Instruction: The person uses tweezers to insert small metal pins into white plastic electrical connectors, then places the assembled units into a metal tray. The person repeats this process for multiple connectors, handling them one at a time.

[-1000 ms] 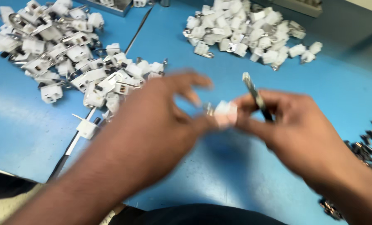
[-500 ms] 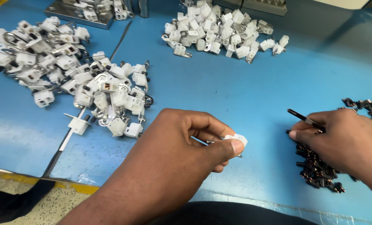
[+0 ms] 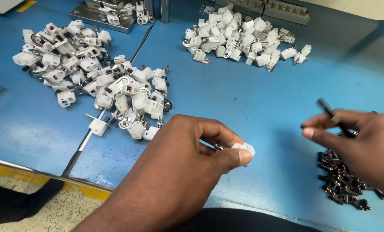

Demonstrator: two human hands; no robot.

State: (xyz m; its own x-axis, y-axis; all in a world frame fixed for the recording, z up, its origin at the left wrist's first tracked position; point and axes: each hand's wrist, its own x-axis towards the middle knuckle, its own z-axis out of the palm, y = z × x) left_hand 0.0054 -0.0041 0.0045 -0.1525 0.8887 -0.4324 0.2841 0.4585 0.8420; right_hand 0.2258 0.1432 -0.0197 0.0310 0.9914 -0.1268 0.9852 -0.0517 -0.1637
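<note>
Your left hand (image 3: 187, 159) is low in the middle of the view, over the blue work table (image 3: 243, 103). Its thumb and fingers are pinched shut on one small white plastic connector block (image 3: 244, 149). You can see a bit of shiny metal (image 3: 219, 148) on the block, just behind your fingertips. The block is up off the table, in your pinch.

Your right hand (image 3: 359, 137) is off to the right, well apart from the left one. Its fingers are closed around a thin dark stick-like tool (image 3: 329, 114). The tool points up and away from you. It looks a little blurry.

Just under your right hand lies a little heap of small dark metal parts (image 3: 342, 180) on the table.

To the left of your left hand is a big loose pile of white plastic blocks with silver metal clips (image 3: 97, 81). Farther back, near the middle, is a second pile of white blocks (image 3: 243, 41). A grey metal stand (image 3: 114, 15) sits at the back left, with a few white blocks on it.
</note>
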